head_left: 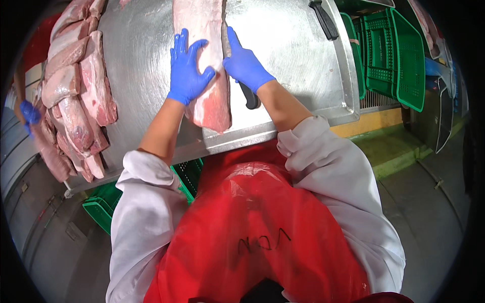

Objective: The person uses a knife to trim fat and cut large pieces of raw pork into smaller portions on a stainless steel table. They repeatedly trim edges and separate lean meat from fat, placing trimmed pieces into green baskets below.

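Observation:
A long slab of pork loin (214,113) lies lengthwise in front of me on the metal table (141,60), its near end close to the table's edge. My left hand (189,76), in a blue glove, rests flat on the meat with fingers and thumb spread. Along the slab's right side, my right hand (247,65), also gloved in blue, is closed round a knife (250,97). The black handle sticks out below the palm, and the index finger points forward along the meat's edge. Most of the blade is hidden.
Several meat pieces (70,91) are piled at the table's left, beside another person's blue-gloved hand (30,112). A second black-handled knife (324,20) lies at the far right. Green crates (409,65) stand beyond the right edge; another green crate (103,204) is below the table.

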### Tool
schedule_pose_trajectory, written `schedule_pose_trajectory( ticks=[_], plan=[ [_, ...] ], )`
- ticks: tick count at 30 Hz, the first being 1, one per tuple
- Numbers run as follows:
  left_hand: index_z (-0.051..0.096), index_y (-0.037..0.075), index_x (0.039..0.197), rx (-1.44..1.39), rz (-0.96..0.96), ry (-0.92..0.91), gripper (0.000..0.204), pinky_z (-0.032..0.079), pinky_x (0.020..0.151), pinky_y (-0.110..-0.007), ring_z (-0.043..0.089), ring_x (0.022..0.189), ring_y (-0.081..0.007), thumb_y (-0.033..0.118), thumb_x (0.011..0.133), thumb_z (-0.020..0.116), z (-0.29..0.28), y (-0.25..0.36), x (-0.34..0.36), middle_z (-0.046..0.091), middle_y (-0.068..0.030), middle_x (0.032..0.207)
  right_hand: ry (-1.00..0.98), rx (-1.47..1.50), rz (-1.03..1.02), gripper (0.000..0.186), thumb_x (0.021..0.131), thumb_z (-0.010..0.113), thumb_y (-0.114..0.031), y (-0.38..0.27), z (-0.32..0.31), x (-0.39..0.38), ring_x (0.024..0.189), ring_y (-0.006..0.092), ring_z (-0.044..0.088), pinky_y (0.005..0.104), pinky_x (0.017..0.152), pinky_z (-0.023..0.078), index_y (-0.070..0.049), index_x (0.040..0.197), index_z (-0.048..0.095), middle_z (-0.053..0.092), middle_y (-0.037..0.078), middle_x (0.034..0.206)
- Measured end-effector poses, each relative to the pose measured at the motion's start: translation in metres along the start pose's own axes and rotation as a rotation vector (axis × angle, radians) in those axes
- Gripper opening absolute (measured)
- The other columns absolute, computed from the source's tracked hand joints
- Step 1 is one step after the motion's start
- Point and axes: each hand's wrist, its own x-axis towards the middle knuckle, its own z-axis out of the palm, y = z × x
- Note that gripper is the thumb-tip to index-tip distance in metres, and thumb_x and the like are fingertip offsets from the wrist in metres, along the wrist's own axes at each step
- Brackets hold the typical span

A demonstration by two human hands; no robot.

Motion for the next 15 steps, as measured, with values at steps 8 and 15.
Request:
schedule_pose_trajectory(
  ticks=[8, 15],
  plan=[
    [0.052, 0.022, 0.138, 0.001, -0.072, 0.082, 0.068, 0.017, 0.122, -0.057, 0.018, 0.152, -0.0463, 0.039, 0.075, 0.074, 0.011, -0.004, -0.007, 0.019, -0.0289, 0.163, -0.017, -0.131, -0.004, 0.084, 0.091, 0.051, -0.011, 0.024, 0.049, -0.129, 0.069, 0.0408, 0.066, 0.0486, 0.067, 0.052, -0.010, 0.162, 0.006, 0.066, 0.027, 0.077],
    [0.050, 0.017, 0.143, 0.131, -0.245, -0.085, 0.071, 0.021, 0.120, -0.059, 0.022, 0.151, -0.0441, 0.037, 0.079, 0.072, -0.002, 0.004, 0.010, 0.019, -0.0279, 0.163, -0.190, -0.144, 0.051, 0.085, 0.091, 0.055, -0.010, 0.026, 0.072, -0.271, 0.072, 0.0439, 0.064, 0.0476, 0.071, 0.050, -0.014, 0.163, 0.009, 0.064, 0.029, 0.080]
  ],
)
